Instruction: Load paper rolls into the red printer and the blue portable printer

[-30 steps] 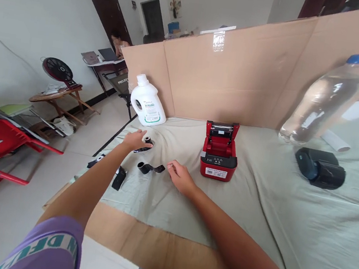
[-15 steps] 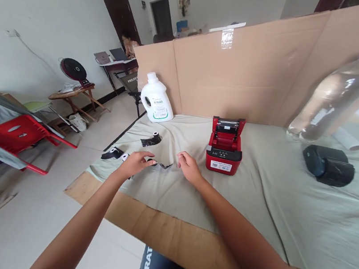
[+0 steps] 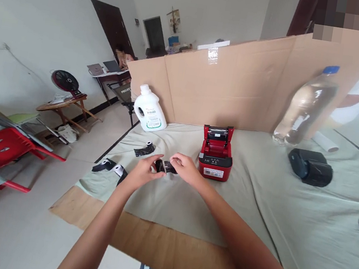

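Two hands meet over the cloth (image 3: pixel 257 200), sharing one black strip (image 3: pixel 165 166).

- Left hand (image 3: pixel 142 171): thumb and forefinger pinch the strip's left end, other fingers curled under.
- Right hand (image 3: pixel 187 169): fingertips closed on the right end, knuckles up. The thumb is hidden, so the exact grip is unclear.
- The strip spans the short gap between the two sets of fingertips and seems raised just off the cloth. Holding both ends likely keeps the curly film from coiling back.
- Red printer (image 3: pixel 216 155): just beyond the right fingers, lid tipped open, its bay facing the hands.
- Spare rolls: one (image 3: pixel 144 149) just past the left fingertips, two more (image 3: pixel 104 165) (image 3: pixel 120 171) outboard of the left wrist near the cloth's edge, all within reach.
- White jug (image 3: pixel 148 112), clear bottle (image 3: pixel 305 106) and black printer (image 3: pixel 311 167): well beyond the fingers, by the cardboard wall (image 3: pixel 241 85).
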{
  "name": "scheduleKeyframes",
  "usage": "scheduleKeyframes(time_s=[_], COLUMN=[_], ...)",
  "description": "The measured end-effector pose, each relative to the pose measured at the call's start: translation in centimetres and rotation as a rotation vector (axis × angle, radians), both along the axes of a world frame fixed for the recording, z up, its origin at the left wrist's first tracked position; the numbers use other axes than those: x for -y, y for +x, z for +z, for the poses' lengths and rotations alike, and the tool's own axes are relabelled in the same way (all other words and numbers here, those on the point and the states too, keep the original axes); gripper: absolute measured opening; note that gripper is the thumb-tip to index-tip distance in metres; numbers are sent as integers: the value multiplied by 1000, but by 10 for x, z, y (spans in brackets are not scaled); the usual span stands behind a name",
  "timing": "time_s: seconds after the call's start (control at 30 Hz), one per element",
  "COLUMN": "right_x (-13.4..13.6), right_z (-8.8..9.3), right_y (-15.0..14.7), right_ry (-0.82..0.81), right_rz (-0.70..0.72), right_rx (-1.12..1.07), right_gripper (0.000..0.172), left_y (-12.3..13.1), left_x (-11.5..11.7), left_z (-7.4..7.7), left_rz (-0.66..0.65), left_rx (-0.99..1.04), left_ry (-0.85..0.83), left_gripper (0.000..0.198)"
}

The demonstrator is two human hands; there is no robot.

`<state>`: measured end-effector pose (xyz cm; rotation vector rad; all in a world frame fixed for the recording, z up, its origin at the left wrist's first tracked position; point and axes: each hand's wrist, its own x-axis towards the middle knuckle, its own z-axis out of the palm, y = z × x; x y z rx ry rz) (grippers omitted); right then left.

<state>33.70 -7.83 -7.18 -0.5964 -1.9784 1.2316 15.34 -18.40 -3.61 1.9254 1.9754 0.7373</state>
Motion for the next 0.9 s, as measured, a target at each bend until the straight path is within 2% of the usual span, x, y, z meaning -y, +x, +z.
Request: scheduleKeyframes(time_s=[0.1, 0.2, 0.3, 0.37, 0.5, 0.63, 0.73, 0.83, 0.9], right_x=[-5, -11, -19, -27, -44, -52, -54, -58, -64], right_z=[37, 67, 83, 87, 87, 88, 89, 88, 82], right_y=[19, 44, 69, 83, 102, 111, 114, 116, 118], right_ry=[132, 143, 80, 11, -104, -163, -65, 66, 125], right_rz=[-118, -176, -211, -211, -215, -99, -88, -88, -136], right_rx=[103, 201, 283, 303, 231, 267, 294, 342, 433], right_gripper=[13, 15, 16, 13, 16, 23, 14, 26, 24], left_y=[39, 79, 109, 119, 118, 112, 112, 114, 114], left_x=[-25, -50, -65, -70, -75, -84, -94, -104, -108], left_z=[23, 44, 58, 61, 57, 43, 30, 19, 13], left_rz=[-59, -74, -107, -190, -322, -301, -217, -181, -167], left_rx=[-94, -191, -204, -163, -46, 141, 269, 331, 351], left_ry=[146, 228, 260, 259, 249, 253, 274, 262, 253], left_gripper=[66, 67, 59, 54, 55, 33, 26, 26, 32])
